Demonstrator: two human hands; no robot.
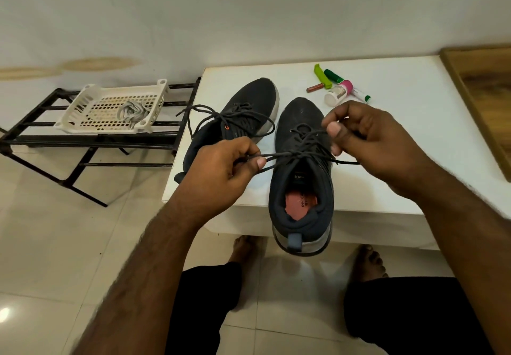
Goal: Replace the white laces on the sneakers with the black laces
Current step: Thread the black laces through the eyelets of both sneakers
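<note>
Nearest: right sneaker (302, 188) sits heel toward the person, heel overhanging the edge of the white surface (401, 161), likely so the eyelets are close to both hands. Black laces (301, 147) already threaded up its throat; looks like the tie-off stage. Left hand (221, 173) pinches one lace end between thumb and curled fingers, pulling it out left; right hand (367, 138) has fingers curled round the other end near the top eyelets, a loose tail trailing right. Opposed pull reads as tensioning for the knot. Tongue label partly legible, "SNC…" upside down; pink insole print too blurred to read. Left sneaker (237, 116) just beside it, black lace in, ends loose and looped, not tied. Farther right: small tubes and bottles (340, 89), labels unreadable. Far left, off the surface: white laces (131, 112) dumped in a perforated basket (91, 91) on a black rack (41, 136), parked out of the way.
</note>
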